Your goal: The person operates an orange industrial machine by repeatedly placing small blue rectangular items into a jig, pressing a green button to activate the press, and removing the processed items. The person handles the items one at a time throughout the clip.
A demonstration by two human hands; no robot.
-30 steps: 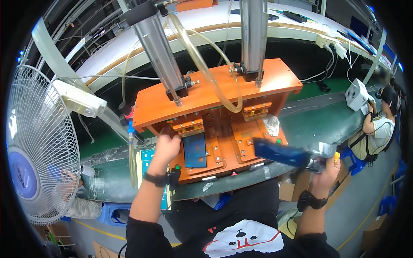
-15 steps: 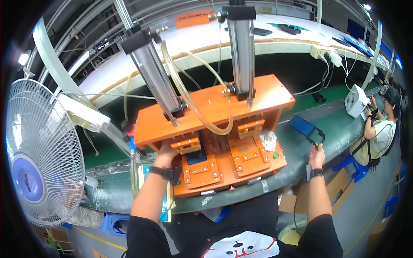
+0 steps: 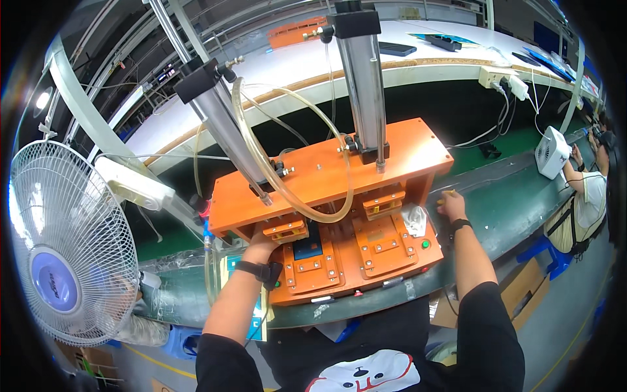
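Observation:
An orange two-station press (image 3: 318,166) stands on the green work surface in front of me. My left hand (image 3: 262,247) reaches under its left upper block (image 3: 286,230); that block and the press hide the fingers. Beside it, a dark blue flat panel (image 3: 308,247) lies on the left lower fixture (image 3: 315,273). Just right of the press, above the green surface, my right hand (image 3: 452,206) has curled fingers with yellow at a fingertip. Whether anything is between them is hidden. The right lower fixture (image 3: 385,248) has a crumpled white piece (image 3: 414,221) next to it.
Two air cylinders (image 3: 362,81) with a clear hose (image 3: 287,186) rise above the press. A large fan (image 3: 72,248) stands at left. Behind are a white bench (image 3: 424,59) and power strip (image 3: 493,78). At far right a person (image 3: 581,196) sits near a small white fan (image 3: 552,153).
My right hand has moved left and away from me, close to the press. The blue panel with a black frame it held is out of sight. My left hand stays under the press.

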